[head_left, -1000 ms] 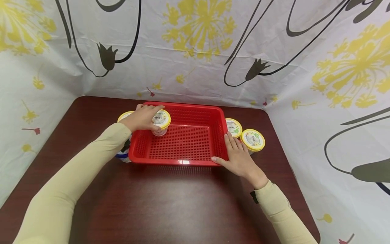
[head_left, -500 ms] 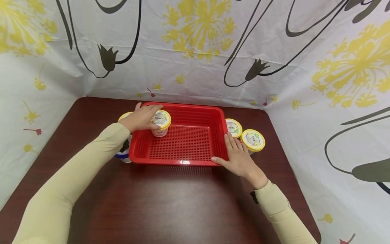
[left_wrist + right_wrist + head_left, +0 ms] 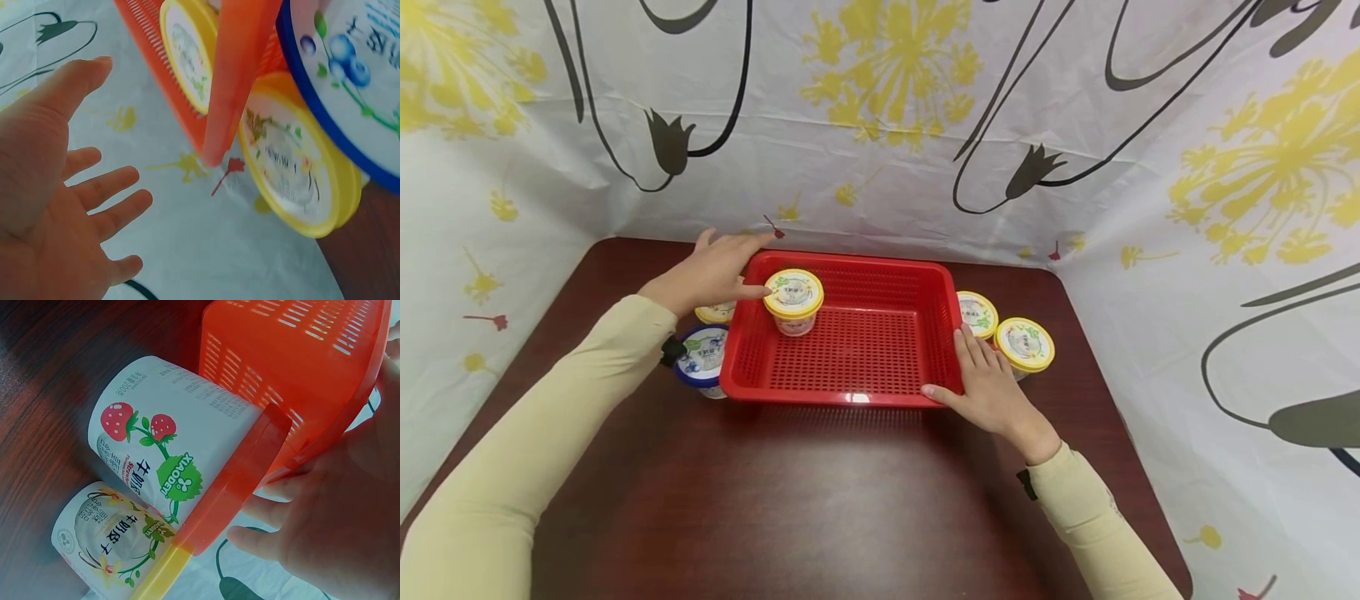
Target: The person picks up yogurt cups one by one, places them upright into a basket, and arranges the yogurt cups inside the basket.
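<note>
A red plastic basket [image 3: 850, 354] stands on the dark table. Inside it, at the back left, a yellow-lidded tub [image 3: 793, 293] sits upright. My left hand [image 3: 711, 271] hovers over the basket's back left corner with fingers spread, holding nothing; the left wrist view shows the empty palm [image 3: 37, 200]. At the basket's right side my right hand [image 3: 988, 392] rests on the rim, its fingers straight and its thumb at the front corner. Close to those fingers in the right wrist view is a red-lidded strawberry tub [image 3: 175, 437], mostly hidden by the hand in the head view.
Left of the basket stand a blue-lidded tub [image 3: 703, 354] and a yellow-lidded tub [image 3: 717, 313], partly covered by the left hand. Two more yellow-lidded tubs, one nearer the basket [image 3: 976, 315] and one farther right [image 3: 1025, 343], stand to the right. Patterned sheeting [image 3: 865, 192] encloses the table.
My left hand has let go of the yellow-lidded tub and drawn back to the left, uncovering the blue-lidded tub. The tub stays in the basket; my right hand has not moved.
</note>
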### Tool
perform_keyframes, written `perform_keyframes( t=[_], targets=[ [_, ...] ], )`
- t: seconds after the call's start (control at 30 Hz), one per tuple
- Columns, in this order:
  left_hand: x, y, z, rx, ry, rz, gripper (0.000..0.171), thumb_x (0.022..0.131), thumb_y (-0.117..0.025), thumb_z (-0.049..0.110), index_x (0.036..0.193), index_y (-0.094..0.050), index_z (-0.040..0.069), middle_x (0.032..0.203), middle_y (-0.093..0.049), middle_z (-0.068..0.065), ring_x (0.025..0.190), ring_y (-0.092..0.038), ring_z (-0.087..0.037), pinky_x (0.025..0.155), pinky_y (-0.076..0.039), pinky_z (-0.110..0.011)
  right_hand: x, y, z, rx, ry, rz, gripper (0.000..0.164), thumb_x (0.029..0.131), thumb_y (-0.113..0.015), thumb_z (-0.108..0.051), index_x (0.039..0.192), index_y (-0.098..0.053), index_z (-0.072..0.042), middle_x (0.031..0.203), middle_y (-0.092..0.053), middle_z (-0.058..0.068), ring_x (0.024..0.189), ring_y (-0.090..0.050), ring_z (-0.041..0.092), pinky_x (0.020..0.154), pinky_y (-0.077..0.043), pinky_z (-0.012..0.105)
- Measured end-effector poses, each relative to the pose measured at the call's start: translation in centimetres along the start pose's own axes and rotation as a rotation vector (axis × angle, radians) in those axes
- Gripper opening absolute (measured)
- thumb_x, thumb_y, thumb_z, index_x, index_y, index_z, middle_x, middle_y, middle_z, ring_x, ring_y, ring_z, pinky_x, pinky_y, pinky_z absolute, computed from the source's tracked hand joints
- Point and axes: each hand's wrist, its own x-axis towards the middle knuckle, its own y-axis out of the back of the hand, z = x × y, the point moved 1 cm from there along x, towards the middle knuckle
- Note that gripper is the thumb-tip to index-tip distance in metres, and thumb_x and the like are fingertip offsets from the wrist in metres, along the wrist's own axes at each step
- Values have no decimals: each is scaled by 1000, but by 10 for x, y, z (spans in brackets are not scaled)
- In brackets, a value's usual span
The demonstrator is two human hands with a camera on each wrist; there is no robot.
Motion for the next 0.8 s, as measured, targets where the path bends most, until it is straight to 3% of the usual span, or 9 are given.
perform_keyframes(
  t=[0.23, 0.47, 0.63, 0.8],
  targets=[
    [-18, 10, -10, 4, 48, 21, 89, 87, -74, 39, 157, -25, 13, 159, -35, -21, 144, -31, -48, 117, -2, -73, 0, -2, 1, 6, 0, -4, 108, 87, -51, -72, 159, -7, -5, 168, -8, 14, 152, -18, 42, 122, -17, 64],
    [-40, 9, -22, 10, 75, 125, 90, 85, -74, 33, 157, -24, 12, 161, -27, -23, 146, -24, -48, 118, -5, -72, 1, -2, 1, 17, -4, -14, 108, 87, -49, -73, 159, -6, -6, 168, -6, 14, 152, -16, 43, 122, -16, 64],
    [-47, -2, -34, -13, 99, 160, 92, 85, -74, 34, 157, -22, 9, 162, -21, -24, 147, -20, -48, 117, -10, -72, 0, 0, 0, 21, -7, -17, 107, 88, -50, -72, 159, -6, -5, 168, -6, 14, 152, -16, 43, 122, -16, 64],
    [-47, -21, -48, -48, 115, 140, 94, 86, -73, 36, 158, -18, 8, 164, -14, -24, 149, -15, -48, 118, -9, -71, 0, 0, -1, 21, -1, -11, 107, 88, -51, -70, 159, -7, -5, 168, -7, 14, 152, -17, 43, 121, -17, 65]
  ],
)
